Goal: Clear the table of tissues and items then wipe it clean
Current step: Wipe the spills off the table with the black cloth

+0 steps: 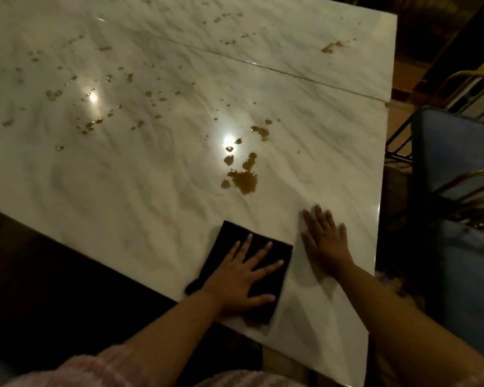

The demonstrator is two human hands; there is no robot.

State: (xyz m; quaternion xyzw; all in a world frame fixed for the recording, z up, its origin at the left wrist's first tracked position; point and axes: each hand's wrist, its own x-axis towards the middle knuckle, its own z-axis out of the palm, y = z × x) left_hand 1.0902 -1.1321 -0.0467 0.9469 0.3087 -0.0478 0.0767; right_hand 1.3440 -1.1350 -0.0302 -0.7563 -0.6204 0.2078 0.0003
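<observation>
White marble-veined tabletop [123, 177], seen from above in a dimly lit room, with a straight seam [263, 65] crossing its far part and two bright lamp reflections on the polished surface. Brown liquid lies in a puddle [243, 180] near the middle right, with smaller droplets [95, 124] scattered across the left and far areas. Beside the right edge stands a chair [453, 152] with a blue cushion and a gold-coloured metal frame. A dark folded cloth [235, 236] lies flat on the near part of the tabletop, close to its near edge and short of the puddle. The left hand [241, 277] presses on the cloth with fingers [268, 266] straight and spread wide, gripping nothing. The right hand [326, 241] rests palm-down on bare marble just beside the cloth, fingers [320, 216] likewise extended and apart. A pink sleeve [95, 370] shows at the bottom.
</observation>
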